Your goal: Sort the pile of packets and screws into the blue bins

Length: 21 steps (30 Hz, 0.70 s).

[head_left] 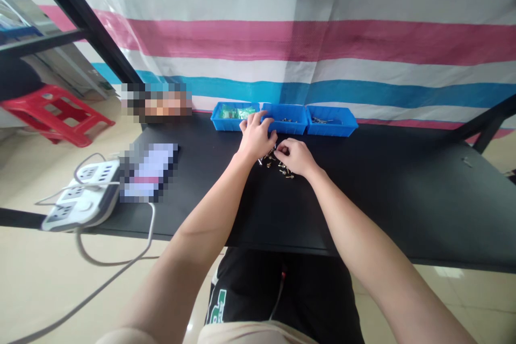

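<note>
My left hand [258,137] is at the front of the left and middle blue bins, its fingers spread and bent, the fingertips over the near rims. No held object shows in it. Just to its right, my right hand [297,157] is low over the black table, thumb and fingertips pinched together; what they hold, if anything, is too small to name. Several small metal screw-like pieces [287,173] lie loose between and below the hands. The left bin [236,124] has green packets, the middle bin [285,128] small metal parts, the right bin [331,129] longer metal pieces.
A power strip [83,193] with grey cables and a blurred phone-like object [150,172] are on the left of the table [387,199]. A blurred orange-brown object [167,105] stands at the back left. Striped sheeting [322,37] hangs behind; a red stool [60,113] stands left.
</note>
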Available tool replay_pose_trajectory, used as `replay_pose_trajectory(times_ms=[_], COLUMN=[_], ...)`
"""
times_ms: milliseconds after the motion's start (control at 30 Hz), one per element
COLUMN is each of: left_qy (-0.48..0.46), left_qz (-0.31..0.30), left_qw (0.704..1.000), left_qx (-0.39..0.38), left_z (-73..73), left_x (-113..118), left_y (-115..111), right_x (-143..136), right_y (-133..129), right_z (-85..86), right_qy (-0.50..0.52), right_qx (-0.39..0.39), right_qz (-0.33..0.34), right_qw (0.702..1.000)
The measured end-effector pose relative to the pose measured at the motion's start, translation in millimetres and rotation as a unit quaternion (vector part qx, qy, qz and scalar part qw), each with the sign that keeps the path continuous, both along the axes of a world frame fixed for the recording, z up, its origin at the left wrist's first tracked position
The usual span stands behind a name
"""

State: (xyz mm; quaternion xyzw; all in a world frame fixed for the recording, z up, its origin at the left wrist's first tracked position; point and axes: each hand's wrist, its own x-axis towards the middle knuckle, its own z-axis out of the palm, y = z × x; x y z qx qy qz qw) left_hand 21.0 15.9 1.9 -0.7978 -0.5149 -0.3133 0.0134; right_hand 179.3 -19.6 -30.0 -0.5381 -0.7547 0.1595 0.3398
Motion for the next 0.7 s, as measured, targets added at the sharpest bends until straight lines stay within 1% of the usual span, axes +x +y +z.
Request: replay_pose_trajectory(times_ms=[100,233,367,433,567,633,700], left_qy=[-0.01,-0.017,-0.021,-0.029,-0.047,-0.052,-0.058], left_qz=[-0.023,-0.085,-0.155,-0.182,-0.201,-0.208,-0.218], left_qw=[1.0,0.996,0.987,0.982,0.977,0.976,0.973], left_qx=[0.011,0.027,0.035,0.04,0.047,0.045,0.042], left_z=[0.0,-0.2,-1.6,-2.7,-4.8,-5.9,-7.2], left_x=[-0.3,0.2,0.9,1.1,1.4,1.6,1.8], left_y=[0.1,0.6,2.6,3.5,3.3,2.3,1.5], right_x=[-0.2,0.0,3.1,5.1,7.0,7.0,6.9], right_y=[3.3,6.5,10.7,12.6,15.0,16.3,17.5], right_z=[-3.9,-4.5,-4.7,-5.6,-7.3,-7.5,-6.8], right_qy=[0.08,0.181,0.254,0.272,0.296,0.337,0.386], right_qx=[0.007,0.004,0.016,0.021,0.017,-0.002,-0.028], right_qz=[0.003,-0.021,-0.052,-0.061,-0.073,-0.079,-0.087], right_qw=[0.997,0.983,0.966,0.96,0.952,0.938,0.918])
